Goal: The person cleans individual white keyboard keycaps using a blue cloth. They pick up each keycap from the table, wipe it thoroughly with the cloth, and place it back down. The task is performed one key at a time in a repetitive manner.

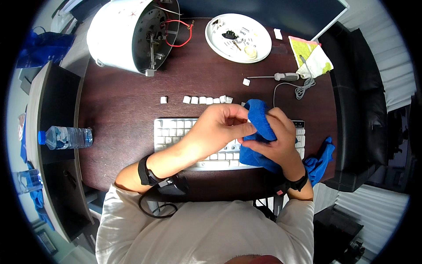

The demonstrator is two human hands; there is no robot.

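Over a white keyboard (pixel 211 163), both my hands meet at a bunched blue cloth (pixel 259 116). My right hand (pixel 283 136) is closed round the cloth, and part of it hangs down onto the keyboard's right half. The fingers of my left hand (pixel 224 125) are pinched against the cloth's left side. A sliver of white shows at those fingertips, apparently a keycap mostly hidden by thumb and cloth. Beyond the keyboard, several loose white keycaps (pixel 202 100) lie in a row, with a single keycap (pixel 164 100) to their left. Bare switch spots show on part of the keyboard.
A white metal drum with red wires (pixel 118 35) lies at the far left. Small parts fill a white plate (pixel 215 50). A screwdriver (pixel 285 77), coiled grey cable (pixel 303 90) and another keycap (pixel 246 82) lie far right. A water bottle (pixel 70 137) rests at the left edge.
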